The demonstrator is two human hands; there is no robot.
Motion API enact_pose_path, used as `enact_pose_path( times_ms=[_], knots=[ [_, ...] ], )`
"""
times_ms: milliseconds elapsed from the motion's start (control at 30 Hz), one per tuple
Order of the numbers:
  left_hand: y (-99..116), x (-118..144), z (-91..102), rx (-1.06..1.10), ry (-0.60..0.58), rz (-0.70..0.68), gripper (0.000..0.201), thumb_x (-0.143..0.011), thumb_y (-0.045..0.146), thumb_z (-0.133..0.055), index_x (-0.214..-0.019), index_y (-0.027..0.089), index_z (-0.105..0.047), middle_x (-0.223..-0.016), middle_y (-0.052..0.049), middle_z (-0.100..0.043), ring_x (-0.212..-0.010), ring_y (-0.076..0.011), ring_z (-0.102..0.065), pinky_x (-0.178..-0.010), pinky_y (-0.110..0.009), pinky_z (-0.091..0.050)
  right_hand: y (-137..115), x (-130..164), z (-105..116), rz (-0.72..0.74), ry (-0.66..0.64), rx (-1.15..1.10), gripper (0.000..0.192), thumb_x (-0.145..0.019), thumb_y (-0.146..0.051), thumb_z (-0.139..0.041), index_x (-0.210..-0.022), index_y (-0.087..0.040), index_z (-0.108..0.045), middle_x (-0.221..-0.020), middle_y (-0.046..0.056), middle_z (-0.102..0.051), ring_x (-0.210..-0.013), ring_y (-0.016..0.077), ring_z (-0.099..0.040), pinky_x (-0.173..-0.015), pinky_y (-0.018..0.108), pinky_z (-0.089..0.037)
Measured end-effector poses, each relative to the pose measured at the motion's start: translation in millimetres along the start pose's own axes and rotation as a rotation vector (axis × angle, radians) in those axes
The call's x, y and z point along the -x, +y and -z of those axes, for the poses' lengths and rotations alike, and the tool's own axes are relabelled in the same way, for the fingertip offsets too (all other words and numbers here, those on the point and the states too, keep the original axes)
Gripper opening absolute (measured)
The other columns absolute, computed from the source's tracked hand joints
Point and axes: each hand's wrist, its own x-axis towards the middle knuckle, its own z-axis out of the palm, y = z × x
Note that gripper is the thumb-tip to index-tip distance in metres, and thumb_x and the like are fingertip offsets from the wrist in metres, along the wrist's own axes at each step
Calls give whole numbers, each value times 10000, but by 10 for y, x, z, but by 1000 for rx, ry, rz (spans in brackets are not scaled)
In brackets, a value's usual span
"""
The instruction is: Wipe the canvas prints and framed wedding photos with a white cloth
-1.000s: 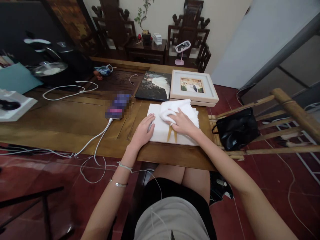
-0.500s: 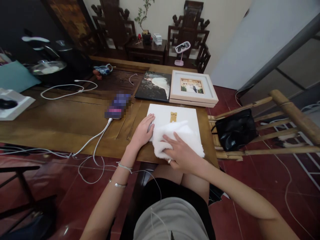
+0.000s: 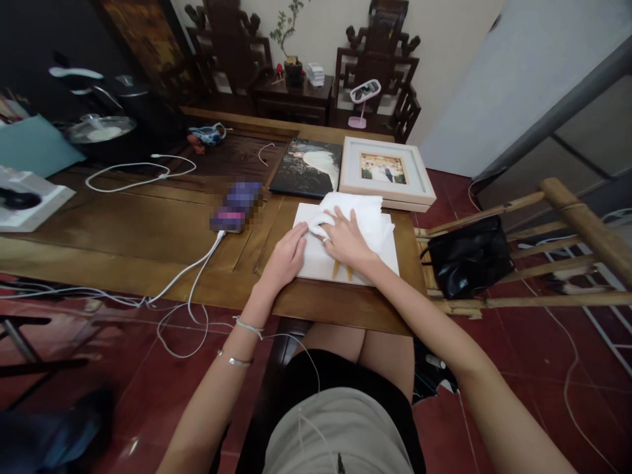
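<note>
A flat white panel (image 3: 316, 266) with a gold figure printed on it lies near the table's front edge. My left hand (image 3: 286, 257) rests along the panel's left edge, its fingers stretched out and close together. Over the panel's far part is a fluffy white cloth (image 3: 365, 209), which my right hand (image 3: 348, 242) presses down, with some of it bunched at the fingers. The cloth and hand hide most of the gold figure; only its lower tips show below the wrist.
Behind the panel lie a dark wedding photo panel (image 3: 309, 172) and stacked light-framed pictures (image 3: 419, 187). Left of my hands is a blurred-out phone (image 3: 237, 207) on a white cable (image 3: 202, 260). A black bag (image 3: 467, 257) sits on a bamboo rack at right.
My right hand has slid the white cloth away from me, from the panel's near part to its far edge. My left hand stays at the left edge.
</note>
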Motion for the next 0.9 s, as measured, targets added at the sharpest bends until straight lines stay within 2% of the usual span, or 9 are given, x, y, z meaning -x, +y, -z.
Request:
enact_pose_path(
  times_ms=[67, 167, 267, 333, 433, 567, 700, 800, 900],
  knots=[
    [7, -10, 23, 113, 72, 86, 454, -1006, 356, -280, -1321, 139, -523, -1379, -132, -554, -1300, -239, -501, -1120, -453, -374, -141, 0, -17, 62, -43, 9, 345, -865, -167, -514, -1178, -109, -645, -1483, 182, -412, -1411, 397, -254, -1101, 674, -165],
    [-16, -20, 51, 262, 167, 195, 527, -1028, 392, -130, -1386, 191, -460, -1436, -90, -506, -1332, -209, -468, -1107, -416, -393, -325, 131, -1, 277, -95, -27, 303, -832, -161, -557, -1109, -144, -679, -1488, 140, -420, -1420, 359, -257, -1133, 627, -160],
    [-21, -15, 59, 274, 198, 217, 589, -1024, 408, -56, -1386, 189, -466, -1453, -83, -487, -1361, -195, -430, -1145, -413, -340, -415, 360, 95, 473, -130, -83, 297, -817, -157, -558, -1086, -153, -682, -1444, 131, -482, -1408, 324, -301, -1140, 589, -197],
    [2, -5, 48, 212, 176, 194, 575, -1025, 419, -100, -1365, 172, -492, -1434, -95, -507, -1351, -201, -444, -1157, -426, -322, -402, 512, 201, 521, -169, -123, 287, -816, -152, -539, -1063, -155, -683, -1349, 135, -573, -1382, 288, -359, -1138, 546, -238],
    [42, 9, 7, 44, 65, 71, 506, -1015, 398, -224, -1328, 142, -528, -1407, -114, -532, -1338, -218, -462, -1153, -445, -336, -278, 657, 367, 439, -213, -167, 293, -810, -137, -515, -1044, -189, -682, -1209, 97, -664, -1261, 265, -505, -1105, 492, -317],
    [38, 9, -48, -102, -33, -62, 450, -991, 326, -303, -1259, 96, -582, -1358, -142, -572, -1328, -251, -473, -1145, -479, -352, -33, 598, 456, 164, -222, -90, 294, -888, -211, -472, -1109, -200, -665, -1029, 102, -710, -1089, 315, -594, -931, 458, -446],
    [15, 4, -56, -135, -29, -76, 412, -972, 276, -347, -1239, 82, -596, -1335, -163, -585, -1309, -267, -494, -1128, -490, -378, 96, 289, 351, 25, -138, -148, 345, -961, -356, -408, -1129, -184, -656, -1076, 123, -701, -1074, 342, -577, -857, 430, -452],
    [15, 7, -43, -141, -37, -77, 389, -945, 248, -400, -1257, 114, -590, -1348, -151, -577, -1302, -275, -499, -1117, -494, -394, 51, -24, 240, -17, -49, -239, 350, -975, -366, -383, -1091, -187, -659, -1128, 97, -695, -1032, 302, -601, -873, 392, -434],
    [14, 10, -34, -148, -37, -69, 390, -924, 225, -422, -1266, 132, -586, -1349, -137, -577, -1292, -278, -507, -1109, -495, -405, -57, -344, 171, -36, -32, -308, 341, -973, -355, -377, -1042, -185, -664, -1091, 94, -705, -987, 273, -622, -851, 357, -436]
  ],
)
